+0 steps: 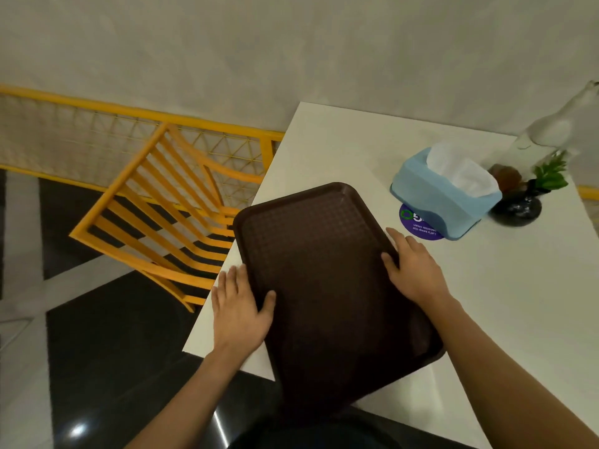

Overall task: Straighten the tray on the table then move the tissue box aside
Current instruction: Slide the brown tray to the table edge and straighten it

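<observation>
White table (505, 286) carries a skewed brown tray (324, 273), gripped by left hand (238, 306) and right hand (413, 270); tissue box (444, 196) at two o'clock, yellow chair (168, 202) at nine.

place: eatery or food court | cues: brown serving tray (324, 280) on white bench (340, 147) — purple keep-clean sticker (418, 225) beside tray, tissue box (444, 196) — yellow chair (168, 202) left of bench

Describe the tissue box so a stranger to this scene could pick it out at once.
Start at the white table and the dark brown tray held by both hands. Beyond the tray's far right corner sits the tissue box, partly covering a purple round sticker. It is the only pale blue thing, with white tissue puffing from its top, unlike the black vase beside it.
</observation>
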